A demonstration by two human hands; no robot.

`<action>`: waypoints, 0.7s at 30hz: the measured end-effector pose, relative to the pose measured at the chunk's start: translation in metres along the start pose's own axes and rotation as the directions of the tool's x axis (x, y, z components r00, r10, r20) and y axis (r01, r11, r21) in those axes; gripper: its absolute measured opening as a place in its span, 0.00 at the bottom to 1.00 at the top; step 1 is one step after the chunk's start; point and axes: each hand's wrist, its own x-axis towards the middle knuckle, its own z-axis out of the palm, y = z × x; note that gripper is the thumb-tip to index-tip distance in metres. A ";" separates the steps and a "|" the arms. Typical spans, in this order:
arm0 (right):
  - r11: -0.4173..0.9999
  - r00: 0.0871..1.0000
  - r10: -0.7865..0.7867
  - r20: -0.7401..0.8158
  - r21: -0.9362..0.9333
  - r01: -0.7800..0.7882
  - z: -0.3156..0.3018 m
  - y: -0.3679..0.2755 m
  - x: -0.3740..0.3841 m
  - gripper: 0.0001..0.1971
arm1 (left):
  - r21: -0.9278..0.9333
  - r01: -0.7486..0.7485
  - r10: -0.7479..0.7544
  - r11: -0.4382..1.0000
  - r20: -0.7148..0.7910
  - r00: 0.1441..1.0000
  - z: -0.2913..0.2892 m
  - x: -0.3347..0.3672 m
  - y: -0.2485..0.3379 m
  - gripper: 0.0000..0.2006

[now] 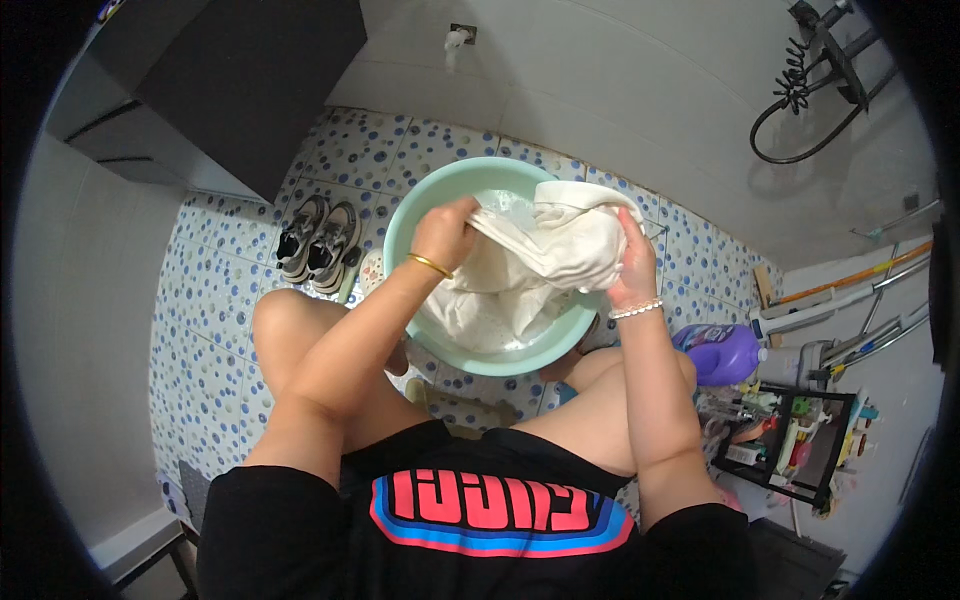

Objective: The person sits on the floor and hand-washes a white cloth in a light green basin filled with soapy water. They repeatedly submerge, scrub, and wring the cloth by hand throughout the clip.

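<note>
both hands gripped a wet white garment [540,255] over a pale green basin [405,215] on the dotted tile floor [215,290]. the left hand [443,235] was fisted around one bunched end, the right hand [634,265] closed on the other. a pair of sneakers [317,240] sat just left of the basin, and a purple detergent bottle [722,352] to its right.

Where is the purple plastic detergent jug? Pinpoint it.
In the head view, the purple plastic detergent jug lies on the person's right, on the blue-dotted tile floor, beside the pale green wash basin and above the black storage rack.
</note>
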 end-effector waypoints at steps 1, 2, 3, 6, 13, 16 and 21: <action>0.992 0.997 -0.037 -0.068 -0.126 0.028 -0.006 0.006 0.003 0.14 | -0.029 -0.051 0.049 0.998 -0.071 0.996 -0.007 -0.003 -0.001 0.09; 0.966 0.988 -0.084 -0.130 -0.253 0.049 -0.014 0.013 0.007 0.13 | -0.011 -0.095 0.094 0.995 -0.019 0.995 -0.010 -0.007 -0.003 0.10; 0.964 0.990 -0.045 -0.132 -0.264 0.009 -0.027 0.023 0.012 0.13 | 0.003 -0.139 0.138 0.990 0.034 0.990 -0.012 -0.015 -0.004 0.10; 0.827 0.986 0.048 -0.161 -0.546 -0.130 -0.056 0.062 0.020 0.15 | -0.017 -0.238 0.234 0.971 0.268 0.935 -0.007 -0.036 -0.008 0.14; -0.310 0.993 0.108 -0.050 -0.951 -0.014 -0.006 0.076 -0.002 0.22 | -0.082 -0.178 0.189 0.981 0.628 0.755 0.007 -0.047 -0.023 0.12; -0.450 0.850 -0.112 0.515 -0.789 0.418 0.002 0.082 -0.002 0.24 | -0.010 -0.110 0.107 0.994 0.324 0.940 0.019 -0.031 -0.028 0.13; -0.341 0.853 0.244 0.462 -0.782 0.522 0.005 0.110 0.018 0.26 | 0.053 -0.008 -0.011 0.999 0.342 0.939 0.046 -0.022 -0.057 0.13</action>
